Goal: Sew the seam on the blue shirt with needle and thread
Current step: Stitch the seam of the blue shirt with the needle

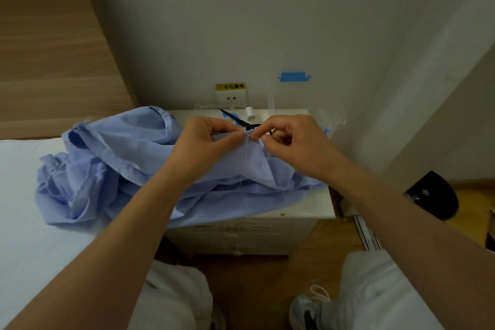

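The blue shirt [128, 169] lies crumpled across the white bed and the white nightstand [318, 206]. My left hand [206, 142] pinches a raised fold of the shirt at its seam. My right hand [292, 142] pinches the needle [254, 137] just right of that fold, with fingers curled. A thin white thread [242, 185] hangs from the seam down over the fabric. The needle itself is barely visible between the fingertips.
Black scissors [235, 118] and a white thread spool [250, 113] lie at the back of the nightstand, near a wall socket [231, 98]. The bed [24, 222] is at the left. My knees and a shoe show below; a black object [434, 195] is on the floor at right.
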### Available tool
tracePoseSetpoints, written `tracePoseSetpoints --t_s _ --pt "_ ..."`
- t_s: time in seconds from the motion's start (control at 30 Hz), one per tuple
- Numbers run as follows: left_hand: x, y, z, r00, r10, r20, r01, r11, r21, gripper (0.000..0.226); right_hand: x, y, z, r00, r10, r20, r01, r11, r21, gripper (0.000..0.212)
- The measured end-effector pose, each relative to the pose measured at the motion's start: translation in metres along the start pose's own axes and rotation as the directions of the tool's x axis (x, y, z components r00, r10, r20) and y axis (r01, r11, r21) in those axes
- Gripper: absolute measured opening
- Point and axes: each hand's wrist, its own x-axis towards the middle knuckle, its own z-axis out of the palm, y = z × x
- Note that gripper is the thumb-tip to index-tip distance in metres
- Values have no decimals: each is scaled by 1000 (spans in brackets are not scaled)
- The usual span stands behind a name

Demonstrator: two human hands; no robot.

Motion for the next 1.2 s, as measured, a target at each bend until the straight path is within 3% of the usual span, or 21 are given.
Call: tracePoseSetpoints --t_s 0.17,0.33,0.57,0.83,1.2 --pt "2 -4 2 997 75 -8 -74 990 119 8 1 -1 2 996 30 81 -26 998 -56 37" --pt "4 -9 3 996 84 -18 -79 978 192 6 2 3 4 994 66 91 -57 994 -96 16" --pt "2 -9 6 996 75 -40 -67 983 173 8 2 2 9 998 52 41 -47 991 -124 10" --pt "3 -7 2 999 -7 -45 11 995 100 11 2 0 4 993 99 66 -99 995 1 13" --pt "0 -3 -6 994 -40 100 38 999 21 15 1 -3 -7 969 153 195 -190 964 187 19"
